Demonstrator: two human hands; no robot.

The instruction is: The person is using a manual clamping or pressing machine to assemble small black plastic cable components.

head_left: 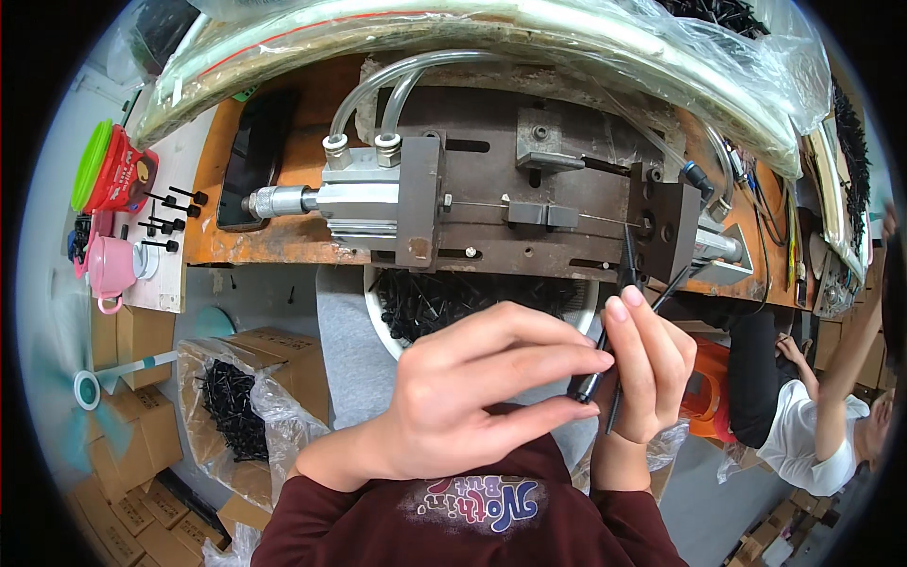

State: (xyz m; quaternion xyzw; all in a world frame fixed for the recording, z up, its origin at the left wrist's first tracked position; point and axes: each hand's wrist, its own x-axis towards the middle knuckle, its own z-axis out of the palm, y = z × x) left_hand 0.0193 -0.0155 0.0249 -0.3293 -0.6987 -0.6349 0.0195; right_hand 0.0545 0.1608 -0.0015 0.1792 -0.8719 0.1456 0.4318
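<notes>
My left hand (453, 397) pinches the thick lower end of a black plastic rod (588, 386) between thumb and fingertips. Close against it, my right hand (657, 364) is closed on thin black rods (628, 257) that stick out above and below its fingers. How many it holds is partly hidden. Both hands are over my lap, in front of a bench fixture with a dark metal base plate (482, 111). A thin metal pin runs across the fixture through a small grey block (543, 214). Under the bench edge, a white basket (375, 321) holds many similar black pieces (435, 298).
An air cylinder (364, 198) with clear hoses sits left on the fixture. Beyond it lie a dark phone (253, 156) and a pink cup (113, 266). A bagged box of black pieces (236, 411) stands lower left, near a fan (87, 389). Another person (812, 430) sits at right.
</notes>
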